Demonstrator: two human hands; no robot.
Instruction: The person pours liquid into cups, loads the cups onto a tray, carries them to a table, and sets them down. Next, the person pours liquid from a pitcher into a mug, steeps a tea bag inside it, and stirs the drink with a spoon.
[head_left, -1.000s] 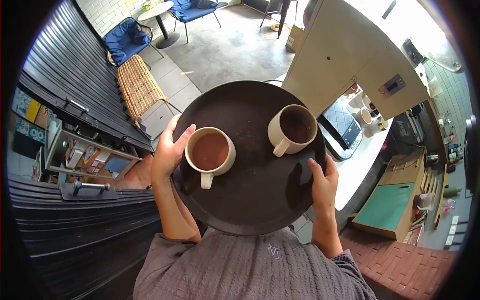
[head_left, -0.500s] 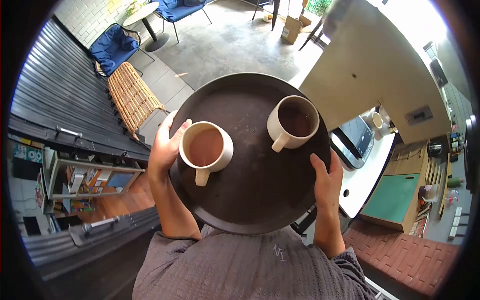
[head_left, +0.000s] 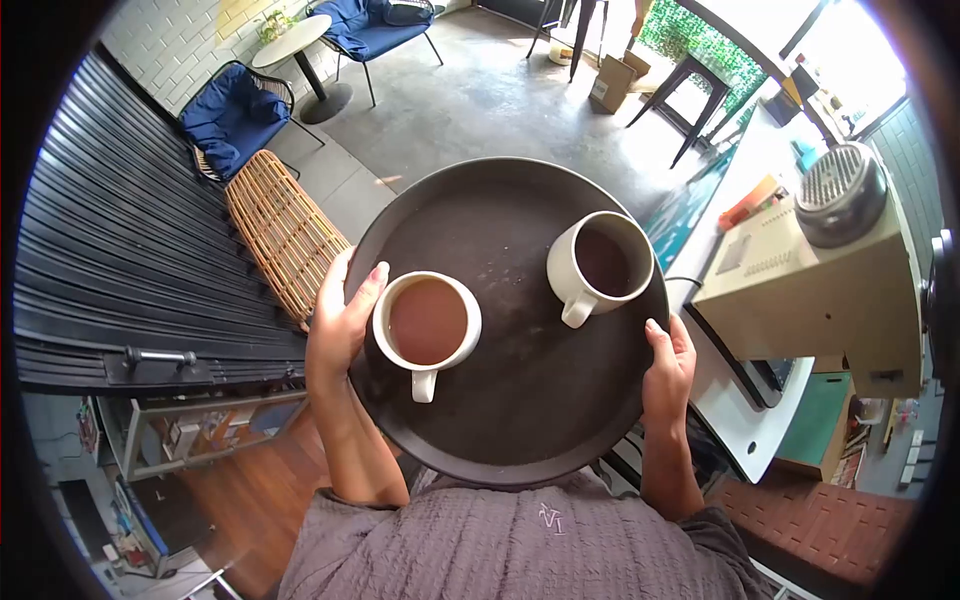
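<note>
Held out in front of my chest is a round black serving tray [head_left: 520,400]. My left hand [head_left: 343,318] grips its left rim, thumb on top and fingers hidden beneath. On the opposite side my right hand [head_left: 668,368] is closed round the right rim, thumb over the edge. A white mug [head_left: 428,318] with a milky brown drink stands upright near my left thumb, its handle towards me. Farther back on the right, a second white mug [head_left: 600,268] holds a darker brown drink. Neither hand touches a mug.
A wicker bench [head_left: 285,230] and blue-cushioned chair [head_left: 235,115] stand ahead left, beside a round table [head_left: 292,42]. Black corrugated panelling [head_left: 110,240] runs along my left. At right, a white counter [head_left: 735,430] carries a beige machine [head_left: 810,290]. Ahead are a stool [head_left: 690,90] and cardboard box [head_left: 615,82].
I have moved forward past the counter, so the beige machine sits farther right and the stool now shows. Both hands keep hold of the tray, and the mugs stay in place on it.
</note>
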